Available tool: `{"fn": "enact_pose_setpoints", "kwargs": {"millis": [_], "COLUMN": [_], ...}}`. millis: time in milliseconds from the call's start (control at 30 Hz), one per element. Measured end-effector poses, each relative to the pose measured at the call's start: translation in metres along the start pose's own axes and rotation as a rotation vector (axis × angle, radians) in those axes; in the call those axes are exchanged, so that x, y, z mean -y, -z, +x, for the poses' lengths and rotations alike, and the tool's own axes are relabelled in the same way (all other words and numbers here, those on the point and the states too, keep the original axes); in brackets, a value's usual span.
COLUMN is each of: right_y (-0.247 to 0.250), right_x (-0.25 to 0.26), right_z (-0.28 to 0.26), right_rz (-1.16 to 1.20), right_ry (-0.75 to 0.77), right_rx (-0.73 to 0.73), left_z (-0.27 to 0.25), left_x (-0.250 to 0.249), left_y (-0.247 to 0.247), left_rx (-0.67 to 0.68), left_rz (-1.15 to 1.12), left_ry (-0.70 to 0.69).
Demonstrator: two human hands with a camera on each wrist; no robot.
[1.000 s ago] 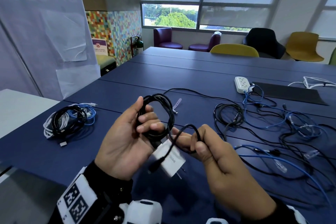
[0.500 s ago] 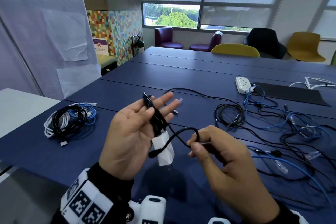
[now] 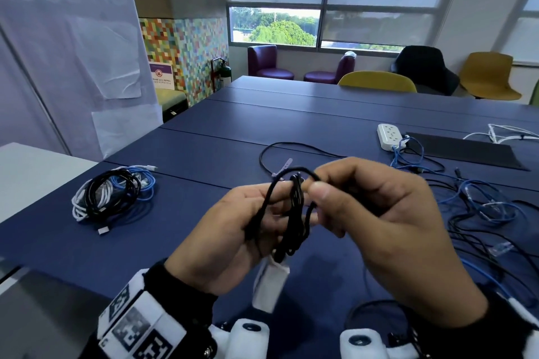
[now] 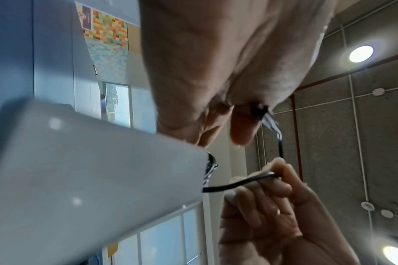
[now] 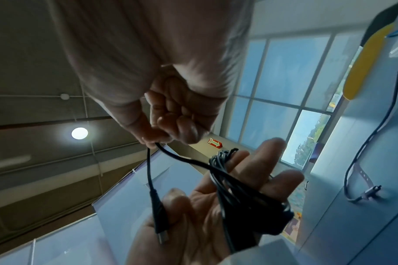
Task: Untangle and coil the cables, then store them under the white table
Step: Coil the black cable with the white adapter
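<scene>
A coil of black cable (image 3: 296,213) lies across the straight fingers of my left hand (image 3: 233,230), held palm up above the blue table (image 3: 291,125). Its white adapter (image 3: 269,285) hangs below that hand and fills the left wrist view (image 4: 91,179). My right hand (image 3: 379,227) pinches a loose loop of the same cable between thumb and forefinger, right at the top of the coil. In the right wrist view the coil (image 5: 238,188) crosses the left hand (image 5: 193,242), and the cable's plug (image 5: 159,220) lies beside the left thumb. The right hand (image 5: 170,111) pinches the cable above it.
A coiled bundle of white, black and blue cables (image 3: 112,195) lies on the table at the left, near the white table (image 3: 35,172). A tangle of blue and black cables (image 3: 481,207) covers the right side. A white power strip (image 3: 389,137) and a black mat (image 3: 466,151) sit behind it.
My left hand let go its curled grip and straightened its fingers under the coil. My right hand rose and moved left, carrying the loose loop up to the coil's top.
</scene>
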State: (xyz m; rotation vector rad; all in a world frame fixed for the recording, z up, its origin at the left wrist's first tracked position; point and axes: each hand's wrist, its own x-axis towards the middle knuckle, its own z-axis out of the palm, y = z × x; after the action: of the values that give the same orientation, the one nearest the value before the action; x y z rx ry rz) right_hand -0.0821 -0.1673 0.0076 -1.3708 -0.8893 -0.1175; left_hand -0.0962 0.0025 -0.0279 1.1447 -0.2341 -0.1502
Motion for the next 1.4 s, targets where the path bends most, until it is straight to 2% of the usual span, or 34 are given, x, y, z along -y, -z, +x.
{"fn": "enact_pose_setpoints", "kwargs": {"millis": [133,267,333,400,500,700,833,933,1067,1200,1300,1400], "right_y": [0.006,0.008,0.009,0.01,0.011,0.016,0.018,0.017,0.012,0.003,-0.003,-0.009], "right_x": [-0.002,-0.005,-0.006,-0.007,-0.014,-0.038,-0.04,-0.038,-0.044,-0.044,-0.046,-0.045], "right_z": [0.006,0.011,0.013,0.015,0.02,0.03,0.026,0.022,0.016,0.014,0.011,0.008], "right_rz": [0.081,0.122,0.149,0.111,-0.078,-0.388,-0.365,-0.388,-0.586,-0.874,-1.053,-1.136], "right_ry": [-0.135,-0.225,-0.237,-0.239,-0.193,-0.176,-0.273,-0.276,-0.177,0.044,0.051,0.042], "right_rx": [-0.041,-0.131,-0.164,-0.172,-0.159,-0.144,-0.012,0.055,0.008,-0.067,-0.08,-0.1], "left_z": [0.002,0.001,0.0,-0.001,-0.001,-0.001,0.002,0.004,0.007,0.009,0.01,0.01], "left_x": [-0.001,-0.005,-0.007,-0.005,0.004,0.007,0.006,0.005,0.007,0.007,0.005,0.003], "left_y": [0.001,-0.003,-0.007,-0.01,-0.016,-0.029,-0.03,-0.026,-0.024,-0.025,-0.027,-0.027], "left_rx": [0.071,0.207,0.227,0.19,0.128,-0.028,-0.185,-0.291,-0.406,-0.482,-0.49,-0.5], "left_rz": [-0.117,-0.151,-0.131,0.007,0.165,0.155,0.091,0.034,-0.026,-0.005,0.042,0.147], "left_ry": [0.046,0.062,0.064,0.047,0.006,0.022,-0.041,-0.089,-0.095,-0.119,-0.102,-0.061]}}
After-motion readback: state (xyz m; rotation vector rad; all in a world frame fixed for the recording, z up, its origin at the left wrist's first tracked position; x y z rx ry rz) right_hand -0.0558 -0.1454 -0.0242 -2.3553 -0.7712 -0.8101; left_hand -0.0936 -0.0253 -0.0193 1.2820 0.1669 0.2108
